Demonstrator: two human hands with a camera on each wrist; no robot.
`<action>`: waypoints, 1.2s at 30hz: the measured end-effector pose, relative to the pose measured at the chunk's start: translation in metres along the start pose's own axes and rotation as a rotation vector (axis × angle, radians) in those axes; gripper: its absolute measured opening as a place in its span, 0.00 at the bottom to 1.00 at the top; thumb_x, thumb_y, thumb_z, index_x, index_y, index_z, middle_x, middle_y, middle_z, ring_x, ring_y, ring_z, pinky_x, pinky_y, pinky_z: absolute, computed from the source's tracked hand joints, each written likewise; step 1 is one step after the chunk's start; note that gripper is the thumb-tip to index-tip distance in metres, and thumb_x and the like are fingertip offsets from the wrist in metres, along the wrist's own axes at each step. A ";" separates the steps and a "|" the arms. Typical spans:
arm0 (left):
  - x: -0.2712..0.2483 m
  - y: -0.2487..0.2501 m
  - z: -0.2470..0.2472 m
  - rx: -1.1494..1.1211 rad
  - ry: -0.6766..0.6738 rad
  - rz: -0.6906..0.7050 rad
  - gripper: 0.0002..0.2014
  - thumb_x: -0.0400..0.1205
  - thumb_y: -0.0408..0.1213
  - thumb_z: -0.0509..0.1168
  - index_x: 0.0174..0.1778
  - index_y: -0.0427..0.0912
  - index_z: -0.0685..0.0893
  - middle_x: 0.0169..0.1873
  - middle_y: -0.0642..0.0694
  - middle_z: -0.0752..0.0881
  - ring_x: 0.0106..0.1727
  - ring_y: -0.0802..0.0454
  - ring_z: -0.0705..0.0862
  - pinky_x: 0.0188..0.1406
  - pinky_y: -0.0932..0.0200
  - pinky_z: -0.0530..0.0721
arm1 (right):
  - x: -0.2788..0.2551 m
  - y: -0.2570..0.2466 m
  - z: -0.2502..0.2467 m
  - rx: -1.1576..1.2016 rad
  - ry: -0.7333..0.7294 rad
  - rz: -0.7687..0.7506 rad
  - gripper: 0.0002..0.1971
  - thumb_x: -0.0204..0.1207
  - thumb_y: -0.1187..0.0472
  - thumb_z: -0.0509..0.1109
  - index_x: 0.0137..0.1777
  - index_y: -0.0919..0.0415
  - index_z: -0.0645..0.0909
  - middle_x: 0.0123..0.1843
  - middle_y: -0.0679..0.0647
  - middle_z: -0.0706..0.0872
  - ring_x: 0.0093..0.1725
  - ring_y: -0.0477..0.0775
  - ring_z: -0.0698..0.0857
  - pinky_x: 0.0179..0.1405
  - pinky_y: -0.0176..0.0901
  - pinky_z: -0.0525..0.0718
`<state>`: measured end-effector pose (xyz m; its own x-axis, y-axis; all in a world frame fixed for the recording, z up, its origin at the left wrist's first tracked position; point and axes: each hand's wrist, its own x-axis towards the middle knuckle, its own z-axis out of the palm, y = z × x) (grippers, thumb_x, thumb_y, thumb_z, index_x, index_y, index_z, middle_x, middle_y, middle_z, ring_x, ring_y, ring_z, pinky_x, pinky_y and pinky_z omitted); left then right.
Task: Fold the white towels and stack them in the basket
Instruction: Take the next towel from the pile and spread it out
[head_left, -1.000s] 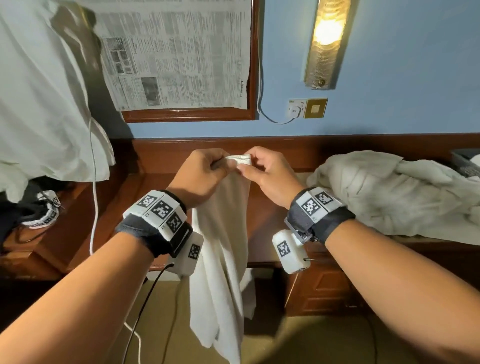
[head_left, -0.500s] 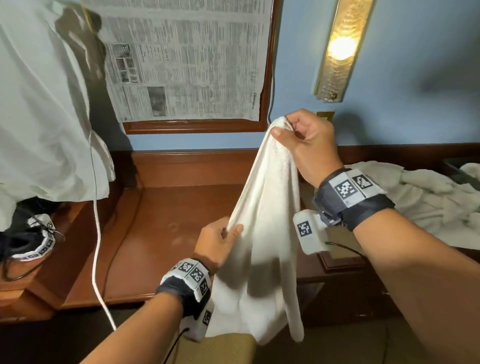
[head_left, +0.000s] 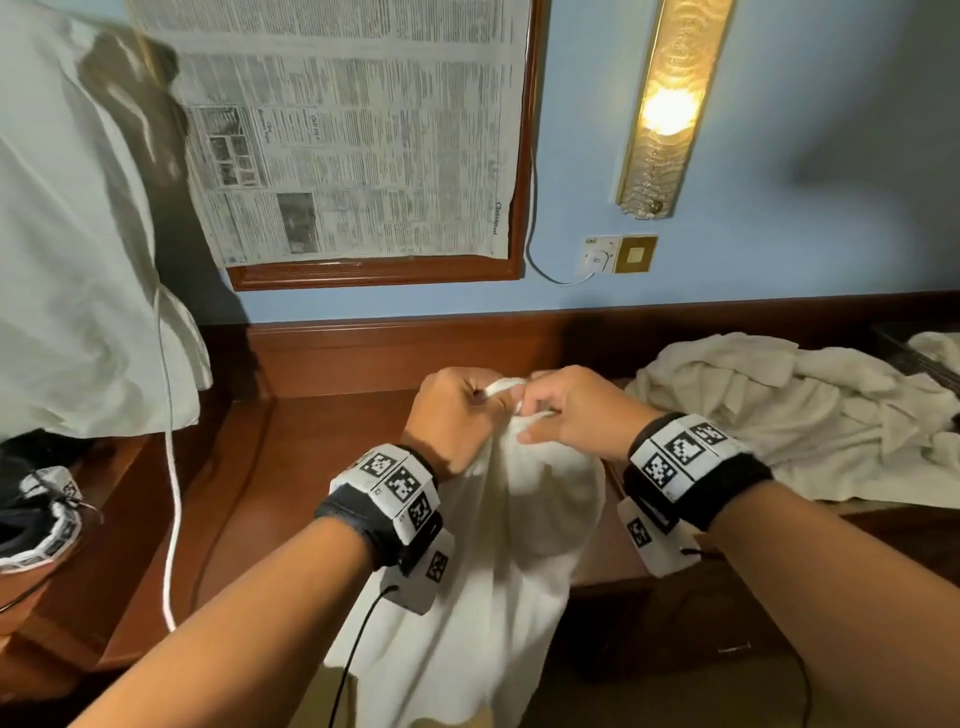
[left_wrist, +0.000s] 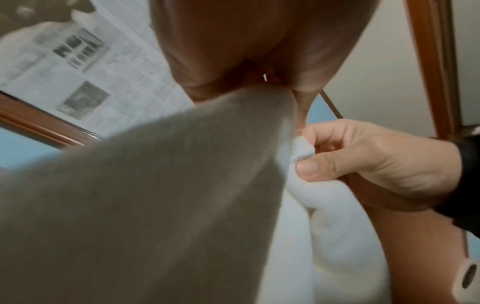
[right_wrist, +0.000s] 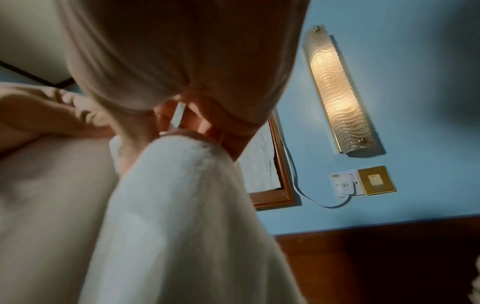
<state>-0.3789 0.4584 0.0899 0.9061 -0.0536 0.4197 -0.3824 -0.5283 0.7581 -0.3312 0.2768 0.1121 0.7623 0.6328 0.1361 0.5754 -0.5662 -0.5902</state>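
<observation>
Spanning the blue wall (head_left: 779, 156), wooden counter (head_left: 322, 467)

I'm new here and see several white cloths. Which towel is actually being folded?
Start at the wooden desk below the newspaper-covered frame. Above its front edge, both hands pinch one white towel. Unlike the crumpled pile lying rightward, it hangs in the air.

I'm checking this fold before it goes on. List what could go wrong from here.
1. Both hands, left hand and right hand, pinch the towel only at its top edge; a slip could drop it.
2. Its lower part hangs below the wooden counter edge and may reach the floor.
3. The wrist cable hangs beside the cloth and might snag.
</observation>
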 end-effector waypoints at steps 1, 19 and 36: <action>0.000 0.001 -0.005 -0.046 0.033 0.010 0.13 0.83 0.45 0.71 0.36 0.42 0.90 0.25 0.41 0.85 0.23 0.48 0.75 0.24 0.55 0.74 | 0.006 0.000 -0.002 0.001 0.062 -0.035 0.07 0.67 0.64 0.83 0.35 0.58 0.86 0.43 0.49 0.85 0.42 0.47 0.83 0.47 0.41 0.78; -0.123 -0.121 -0.091 0.131 0.082 -0.513 0.09 0.76 0.50 0.77 0.42 0.49 0.88 0.27 0.53 0.85 0.29 0.52 0.83 0.35 0.53 0.81 | 0.071 -0.020 -0.034 0.068 0.591 -0.169 0.07 0.70 0.68 0.80 0.37 0.64 0.83 0.39 0.55 0.84 0.39 0.53 0.81 0.41 0.37 0.77; -0.160 -0.069 -0.128 -0.114 0.009 -0.510 0.13 0.82 0.42 0.70 0.34 0.45 0.75 0.26 0.50 0.77 0.28 0.49 0.77 0.27 0.60 0.74 | -0.001 0.017 -0.004 -0.155 0.533 0.236 0.06 0.74 0.66 0.77 0.47 0.68 0.86 0.50 0.64 0.87 0.48 0.59 0.81 0.50 0.39 0.72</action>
<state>-0.5207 0.6123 0.0343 0.9809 0.1940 -0.0131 0.0893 -0.3896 0.9166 -0.3209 0.2638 0.1050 0.8952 0.1516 0.4192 0.3786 -0.7549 -0.5355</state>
